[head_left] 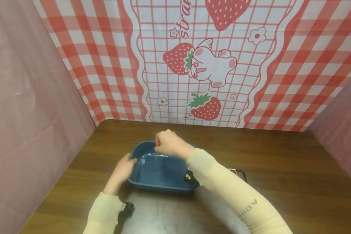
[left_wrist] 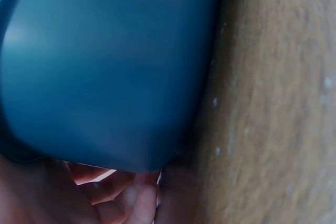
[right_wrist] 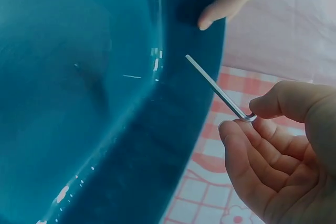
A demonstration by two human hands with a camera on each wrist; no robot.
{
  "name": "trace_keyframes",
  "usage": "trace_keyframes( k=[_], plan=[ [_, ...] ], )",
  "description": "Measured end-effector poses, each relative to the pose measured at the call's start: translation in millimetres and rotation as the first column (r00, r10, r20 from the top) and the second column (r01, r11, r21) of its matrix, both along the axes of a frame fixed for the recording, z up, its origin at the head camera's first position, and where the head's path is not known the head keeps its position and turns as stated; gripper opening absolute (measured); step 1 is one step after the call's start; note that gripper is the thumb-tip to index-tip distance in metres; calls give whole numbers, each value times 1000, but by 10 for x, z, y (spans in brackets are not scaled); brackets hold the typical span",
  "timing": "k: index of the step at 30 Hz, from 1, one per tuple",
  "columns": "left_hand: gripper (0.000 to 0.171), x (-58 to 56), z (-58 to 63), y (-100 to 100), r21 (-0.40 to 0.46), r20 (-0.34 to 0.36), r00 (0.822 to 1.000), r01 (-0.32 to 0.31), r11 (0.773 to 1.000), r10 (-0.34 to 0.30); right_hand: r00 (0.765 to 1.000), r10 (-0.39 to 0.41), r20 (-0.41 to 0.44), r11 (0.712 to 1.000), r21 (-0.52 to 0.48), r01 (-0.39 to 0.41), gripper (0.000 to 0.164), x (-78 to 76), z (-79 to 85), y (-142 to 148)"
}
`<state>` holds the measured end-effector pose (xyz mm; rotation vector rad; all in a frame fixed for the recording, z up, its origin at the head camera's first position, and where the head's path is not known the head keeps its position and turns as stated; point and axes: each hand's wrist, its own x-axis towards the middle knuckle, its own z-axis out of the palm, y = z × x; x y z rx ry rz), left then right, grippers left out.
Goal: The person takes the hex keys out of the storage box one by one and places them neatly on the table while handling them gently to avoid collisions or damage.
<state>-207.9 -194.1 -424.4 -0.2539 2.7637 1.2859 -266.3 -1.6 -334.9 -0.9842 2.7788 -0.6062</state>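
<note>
A deep blue plastic basin point(head_left: 155, 177) sits on the wooden table. My left hand point(head_left: 124, 167) grips its left side, with the thumb over the rim and the fingers along the outside wall. Over the far left part of the basin is my right hand point(head_left: 171, 143). Its thumb and fingers pinch a thin silver hex key point(right_wrist: 218, 90) near the bend. The long arm of the key points toward the basin wall in the right wrist view, and the short arm is mostly hidden by the thumb.
Beside the basin on the right, black and pale bar-like frames point(head_left: 241, 174) show partly behind my right sleeve point(head_left: 228, 191). A red-checked strawberry cloth point(head_left: 204, 71) hangs behind the table point(head_left: 280, 169), and pink curtains point(head_left: 32, 97) hang at both sides.
</note>
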Motion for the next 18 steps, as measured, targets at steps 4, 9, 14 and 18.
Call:
trace_keyframes(
  k=[4,9,14,18],
  plan=[
    [44,-2,17,10,0,3,1000,3,1000,-3,999,0,-40,1000,-19,-1,9,7,50,89],
    [45,-2,27,13,-2,9,1000,6,1000,-5,997,-20,-72,998,-53,16,10,25,86,197],
    [45,8,32,15,-6,11,1000,11,1000,-11,996,-47,-81,995,-90,40,10,64,92,284],
    [46,15,38,18,-16,6,1000,10,1000,-10,995,-54,-79,993,-112,45,10,96,85,330]
  ],
)
